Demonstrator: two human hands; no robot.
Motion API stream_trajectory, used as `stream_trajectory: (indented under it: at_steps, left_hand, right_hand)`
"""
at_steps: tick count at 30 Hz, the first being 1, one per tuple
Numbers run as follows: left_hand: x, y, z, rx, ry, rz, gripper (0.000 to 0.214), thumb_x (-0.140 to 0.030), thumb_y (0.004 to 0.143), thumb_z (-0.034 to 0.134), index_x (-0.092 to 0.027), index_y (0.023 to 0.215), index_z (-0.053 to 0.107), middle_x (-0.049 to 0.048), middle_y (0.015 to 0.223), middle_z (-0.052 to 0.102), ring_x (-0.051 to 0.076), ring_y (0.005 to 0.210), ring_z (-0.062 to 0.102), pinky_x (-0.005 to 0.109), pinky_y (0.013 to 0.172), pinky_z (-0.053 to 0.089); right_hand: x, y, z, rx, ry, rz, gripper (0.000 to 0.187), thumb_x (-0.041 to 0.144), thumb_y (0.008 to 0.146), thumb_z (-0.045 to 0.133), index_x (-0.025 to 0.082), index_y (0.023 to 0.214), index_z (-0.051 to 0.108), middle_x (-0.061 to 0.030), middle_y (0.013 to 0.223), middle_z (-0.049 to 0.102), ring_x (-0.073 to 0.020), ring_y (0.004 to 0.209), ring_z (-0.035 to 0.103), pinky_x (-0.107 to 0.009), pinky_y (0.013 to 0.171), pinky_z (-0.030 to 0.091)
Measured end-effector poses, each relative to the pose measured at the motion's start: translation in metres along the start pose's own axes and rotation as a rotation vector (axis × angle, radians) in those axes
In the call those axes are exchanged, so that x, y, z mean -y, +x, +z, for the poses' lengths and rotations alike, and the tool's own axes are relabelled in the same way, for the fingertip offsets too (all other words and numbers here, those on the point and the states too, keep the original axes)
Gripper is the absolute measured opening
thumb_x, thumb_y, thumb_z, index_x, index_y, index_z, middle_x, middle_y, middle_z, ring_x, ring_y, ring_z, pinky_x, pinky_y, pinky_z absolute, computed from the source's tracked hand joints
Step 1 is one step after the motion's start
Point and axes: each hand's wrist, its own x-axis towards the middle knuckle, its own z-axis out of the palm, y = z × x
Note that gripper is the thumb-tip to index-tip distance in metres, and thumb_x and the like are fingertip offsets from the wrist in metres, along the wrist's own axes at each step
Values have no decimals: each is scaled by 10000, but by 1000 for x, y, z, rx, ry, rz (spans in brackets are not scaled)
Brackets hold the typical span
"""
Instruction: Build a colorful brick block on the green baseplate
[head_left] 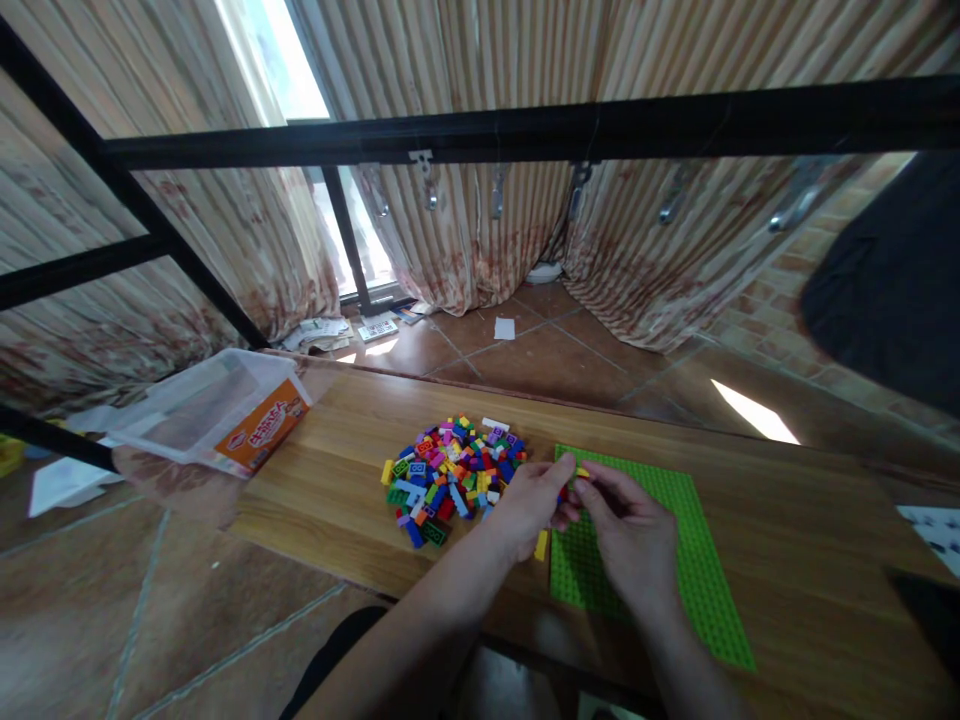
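Small plastic bricks, red and yellow (574, 480), sit pinched between both hands just above the near left corner of the flat green studded baseplate (675, 560), slightly right of frame centre. The left hand (534, 500) closes its fingertips on the bricks from the left; the right hand (630, 535) grips them from the right, fingers curled together. A loose yellow brick (541, 545) lies below the left hand on the wooden counter (810, 540). Left of the hands spreads a heap of many-coloured plastic bricks (450, 475). At mid left, a clear plastic tub with an orange label (225, 415) rests tilted.
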Motion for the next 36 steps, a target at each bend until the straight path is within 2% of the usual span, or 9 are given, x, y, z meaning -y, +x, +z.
stream_trajectory:
  at_steps: [4, 8, 14, 20, 28, 36]
  left_hand:
    - [-1, 1, -2, 8, -20, 54, 481, -594, 701, 697, -127, 711, 585, -31, 578, 541, 53, 470, 483, 166, 428, 322]
    - [-1, 3, -5, -37, 3, 51, 487, -588, 668, 737, -125, 695, 589, -31, 561, 537, 49, 463, 473, 161, 414, 311]
    - [0, 4, -8, -6, 55, 56, 511, -616, 645, 738, -135, 666, 567, -38, 531, 506, 40, 423, 398, 170, 372, 224]
    - [-4, 0, -4, -1, 94, 79, 502, -611, 723, 683, -147, 621, 521, -72, 445, 412, 25, 368, 304, 185, 371, 188]
    - [-6, -2, -2, -26, 42, 92, 499, -602, 706, 701, -143, 610, 532, -69, 433, 412, 25, 360, 317, 182, 365, 223]
    - [-1, 0, -1, -73, 5, 54, 425, -491, 777, 683, -144, 585, 531, -54, 441, 451, 38, 355, 356, 185, 354, 258]
  right_hand:
    - [-2, 0, -4, 84, -132, -97, 294, 423, 783, 685, 262, 1024, 736, -43, 992, 734, -199, 872, 662, -370, 831, 506]
    - [-1, 3, -8, 132, -113, -79, 286, 429, 774, 695, 253, 994, 741, -45, 963, 726, -199, 846, 645, -373, 826, 506]
    - [-2, 4, -12, 195, -94, -56, 286, 451, 770, 710, 241, 961, 736, -39, 921, 729, -197, 835, 655, -361, 809, 506]
    - [-5, 2, -10, 148, -77, -62, 274, 460, 767, 708, 239, 927, 738, -44, 930, 735, -204, 834, 666, -374, 817, 513]
    - [-7, 1, -6, 108, -48, -89, 253, 443, 776, 705, 236, 917, 740, -39, 908, 730, -193, 807, 667, -361, 803, 518]
    - [-4, 3, -11, 112, -147, -70, 295, 498, 740, 714, 244, 885, 749, -41, 876, 741, -210, 796, 676, -370, 782, 526]
